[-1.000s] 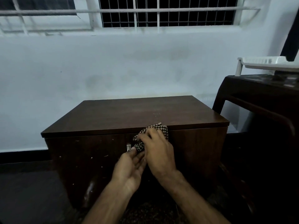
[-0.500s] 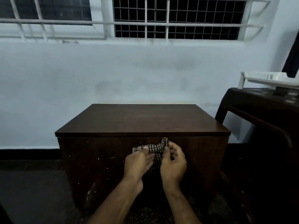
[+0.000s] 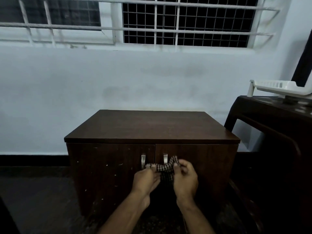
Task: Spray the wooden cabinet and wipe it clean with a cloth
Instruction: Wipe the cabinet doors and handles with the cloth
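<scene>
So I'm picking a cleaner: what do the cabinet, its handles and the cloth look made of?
Cabinet: dark brown wood or wood-look laminate, faint grain, matte, with pale scuffs on the doors. Handles: probably brushed metal, silvery sheen. Cloth: soft woven fabric, checked, bunching between both hands.

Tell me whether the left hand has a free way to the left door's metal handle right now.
Probably yes. The left hand sits just below the left handle, with nothing between them. But its fingers are pinching the checked cloth together with the right hand, so it would have to let go first.
</scene>
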